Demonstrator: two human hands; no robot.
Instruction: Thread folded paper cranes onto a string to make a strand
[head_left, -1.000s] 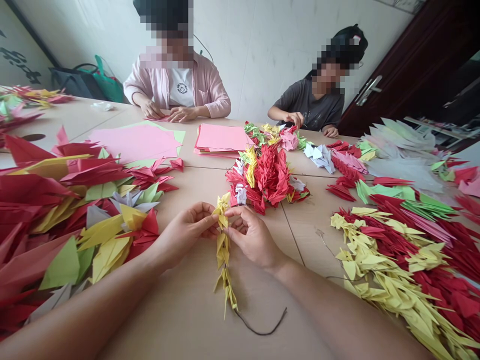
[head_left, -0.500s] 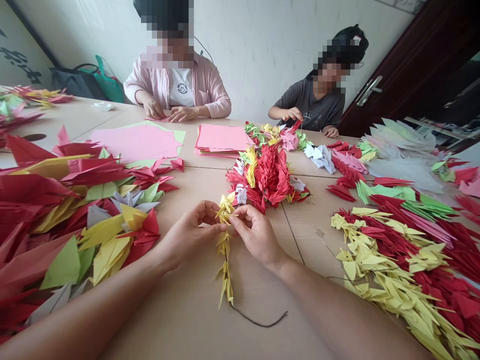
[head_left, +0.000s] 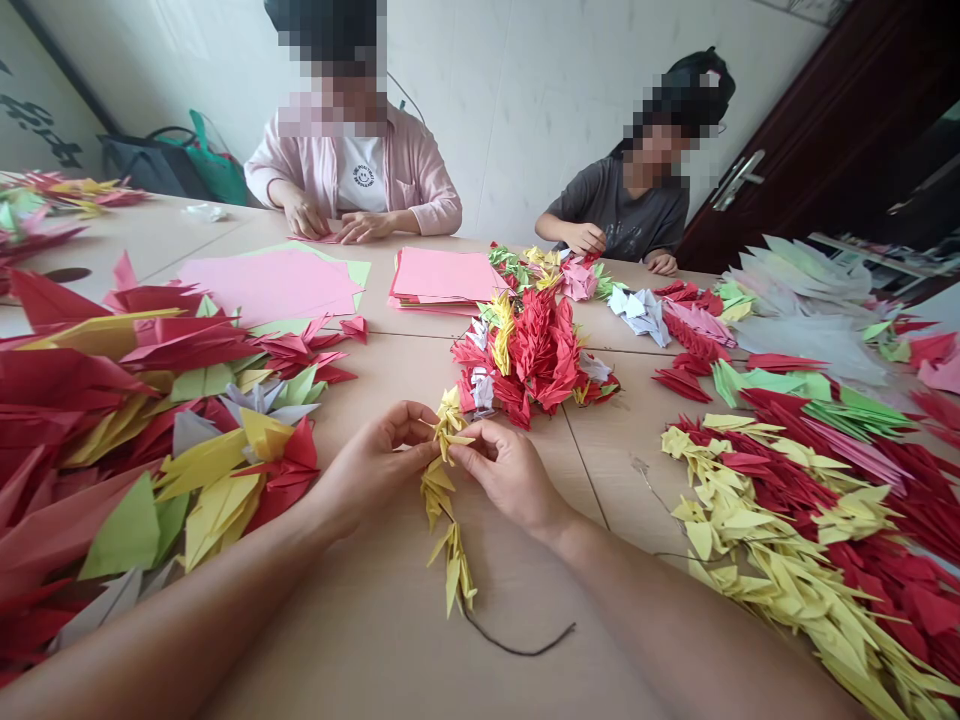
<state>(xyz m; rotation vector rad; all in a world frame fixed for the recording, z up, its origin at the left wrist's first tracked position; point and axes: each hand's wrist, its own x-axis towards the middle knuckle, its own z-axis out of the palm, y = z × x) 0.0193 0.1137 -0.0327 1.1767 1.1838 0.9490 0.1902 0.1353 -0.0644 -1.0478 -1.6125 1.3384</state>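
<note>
Yellow paper strand [head_left: 436,492] is pinched near its far end by 2 sets of fingers, thumbs closed, left hand [head_left: 384,458] and right hand [head_left: 513,472] about equally near. Its long axis runs toward the wearer above the desk [head_left: 330,640], to a dark cord [head_left: 525,654]; beyond the fingers sits a mostly red paper heap [head_left: 544,340].

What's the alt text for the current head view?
Left hand and right hand hold a yellow origami strand above a table, a dark cord trailing from its near end. A multicoloured origami pile lies left, a mostly red origami bundle ahead, yellow and red origami strands right. Two people sit opposite.
</note>
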